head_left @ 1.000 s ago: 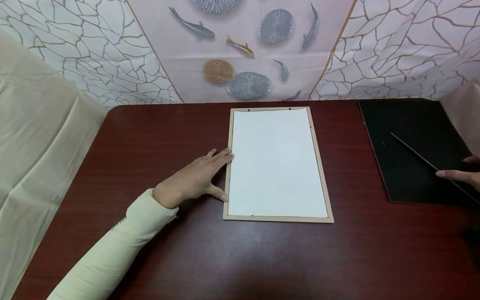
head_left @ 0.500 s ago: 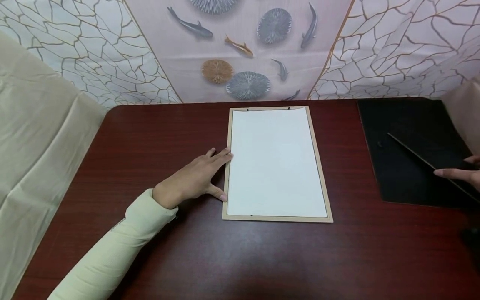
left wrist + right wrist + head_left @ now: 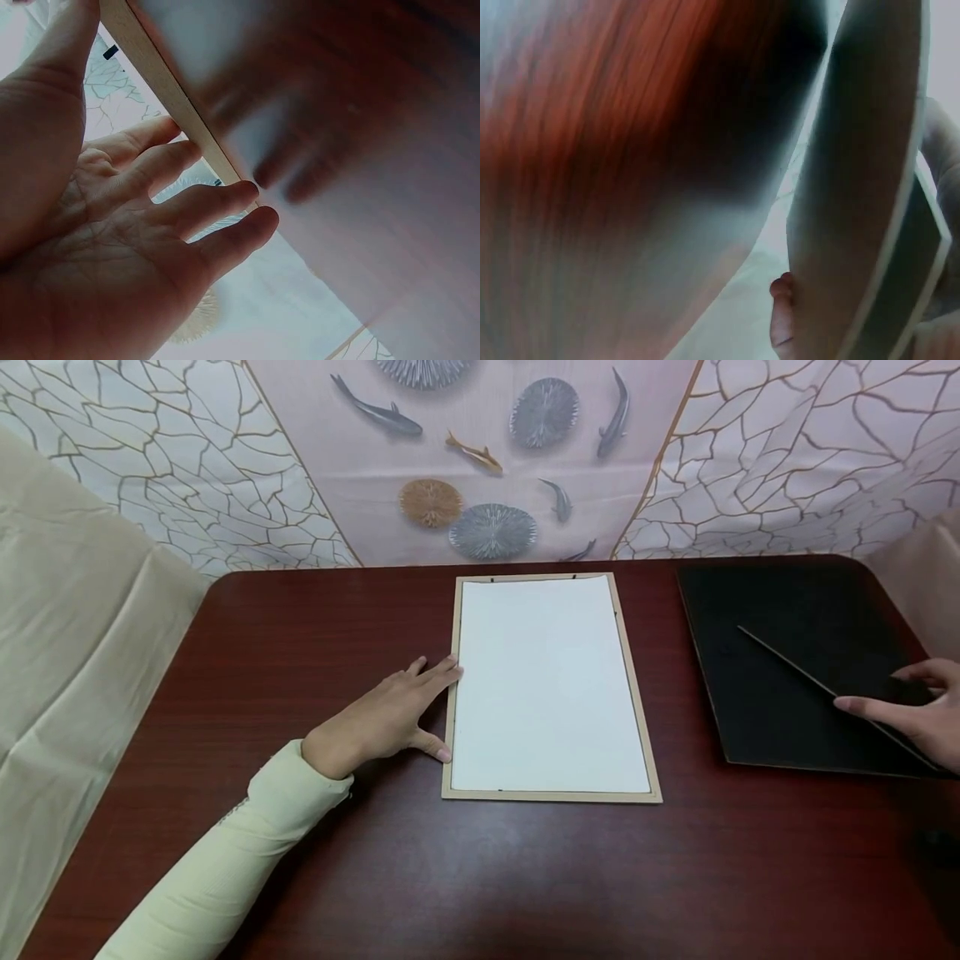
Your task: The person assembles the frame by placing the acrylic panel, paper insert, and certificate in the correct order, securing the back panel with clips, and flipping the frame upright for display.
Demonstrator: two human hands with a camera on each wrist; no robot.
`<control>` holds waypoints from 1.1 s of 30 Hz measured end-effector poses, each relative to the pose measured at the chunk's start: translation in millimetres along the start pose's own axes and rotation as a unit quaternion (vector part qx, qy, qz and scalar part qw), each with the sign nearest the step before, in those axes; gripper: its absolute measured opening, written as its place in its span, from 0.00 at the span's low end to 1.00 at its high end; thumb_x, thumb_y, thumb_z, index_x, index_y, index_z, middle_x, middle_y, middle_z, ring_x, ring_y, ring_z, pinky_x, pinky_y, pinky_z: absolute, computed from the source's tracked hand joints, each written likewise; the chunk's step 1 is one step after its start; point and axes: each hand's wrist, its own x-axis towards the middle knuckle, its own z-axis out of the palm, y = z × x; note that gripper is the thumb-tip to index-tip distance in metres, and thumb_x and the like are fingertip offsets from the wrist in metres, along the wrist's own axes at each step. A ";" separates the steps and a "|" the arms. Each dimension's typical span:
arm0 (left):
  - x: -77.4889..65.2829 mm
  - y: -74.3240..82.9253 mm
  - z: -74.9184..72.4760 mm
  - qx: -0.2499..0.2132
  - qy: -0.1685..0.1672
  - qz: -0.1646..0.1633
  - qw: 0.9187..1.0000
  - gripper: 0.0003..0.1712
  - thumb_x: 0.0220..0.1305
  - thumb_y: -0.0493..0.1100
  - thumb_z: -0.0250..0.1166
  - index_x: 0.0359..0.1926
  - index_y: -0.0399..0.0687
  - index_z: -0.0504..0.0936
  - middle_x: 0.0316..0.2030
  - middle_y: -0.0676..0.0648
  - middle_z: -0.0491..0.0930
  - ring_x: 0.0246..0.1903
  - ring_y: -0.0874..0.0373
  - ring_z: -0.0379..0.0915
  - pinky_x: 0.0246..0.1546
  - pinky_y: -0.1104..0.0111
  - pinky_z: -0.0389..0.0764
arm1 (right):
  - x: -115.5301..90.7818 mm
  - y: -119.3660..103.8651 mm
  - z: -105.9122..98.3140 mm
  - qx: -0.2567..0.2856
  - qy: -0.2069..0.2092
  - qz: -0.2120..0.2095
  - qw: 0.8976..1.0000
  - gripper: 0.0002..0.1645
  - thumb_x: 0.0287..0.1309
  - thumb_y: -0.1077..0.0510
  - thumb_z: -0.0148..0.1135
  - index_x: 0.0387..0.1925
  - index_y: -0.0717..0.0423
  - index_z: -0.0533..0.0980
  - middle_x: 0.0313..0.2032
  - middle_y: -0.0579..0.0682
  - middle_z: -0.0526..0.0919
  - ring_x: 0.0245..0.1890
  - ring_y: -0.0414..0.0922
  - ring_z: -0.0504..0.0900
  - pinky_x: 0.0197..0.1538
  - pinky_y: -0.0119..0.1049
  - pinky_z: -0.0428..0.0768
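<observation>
Head view faces forward, down over table (image 3: 600, 877); wrist views close in; left wrist shares frame (image 3: 551, 796) with head.

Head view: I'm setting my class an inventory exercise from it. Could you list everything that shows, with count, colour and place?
Wooden frame: 1, pale, flat mid-table
White sheet: 1, white, inside the frame
Small tabs: several, black, along the frame's inner edge
Black panel: 1, black, table's right side
Thin strip: 1, dark with lighter edge, slanting across the panel
Table: 1, red-brown, beneath
Backdrop: 1, white and pink with gold lines, fish and discs, behind
Beige cloth: 2 stretches, beige, left and right edges
Sleeve: 1, pale yellow, left forearm
Left hand: 1, touching the frame's left side
Right hand: 1, pinching the strip
</observation>
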 end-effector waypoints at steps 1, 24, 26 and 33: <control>0.0 0.0 -0.1 0.000 -0.001 -0.001 1.000 0.67 0.49 0.57 0.81 0.83 0.47 0.54 0.84 0.44 0.48 0.81 0.30 0.42 0.78 0.36 0.54 | -3.0 -3.7 -0.6 0.006 0.010 -0.021 1.000 0.43 0.61 0.46 0.69 0.57 0.81 0.68 0.56 0.81 0.69 0.50 0.73 0.68 0.49 0.48 0.66; -1.5 0.6 -1.3 0.004 -0.001 -0.003 1.000 0.67 0.49 0.57 0.82 0.83 0.45 0.53 0.84 0.44 0.47 0.82 0.30 0.41 0.78 0.36 0.52 | -56.1 -116.7 14.0 -0.009 -0.037 -0.167 0.985 0.41 0.52 0.42 0.79 0.45 0.78 0.75 0.56 0.76 0.65 0.44 0.71 0.70 0.39 0.66 0.70; -1.6 0.7 -1.3 0.002 0.001 -0.006 1.000 0.68 0.49 0.56 0.82 0.83 0.46 0.53 0.84 0.44 0.49 0.82 0.31 0.41 0.79 0.36 0.52 | -59.4 -126.6 19.6 0.000 -0.038 -0.190 0.981 0.39 0.50 0.44 0.80 0.43 0.77 0.76 0.52 0.73 0.66 0.42 0.68 0.70 0.39 0.64 0.71; 0.4 3.9 -2.6 0.006 0.004 -0.014 1.000 0.72 0.46 0.57 0.83 0.84 0.46 0.49 0.83 0.45 0.52 0.82 0.33 0.42 0.79 0.37 0.52 | -73.1 -157.5 36.6 -0.007 -0.027 -0.267 0.963 0.39 0.44 0.44 0.84 0.35 0.74 0.74 0.42 0.66 0.67 0.34 0.61 0.69 0.35 0.56 0.73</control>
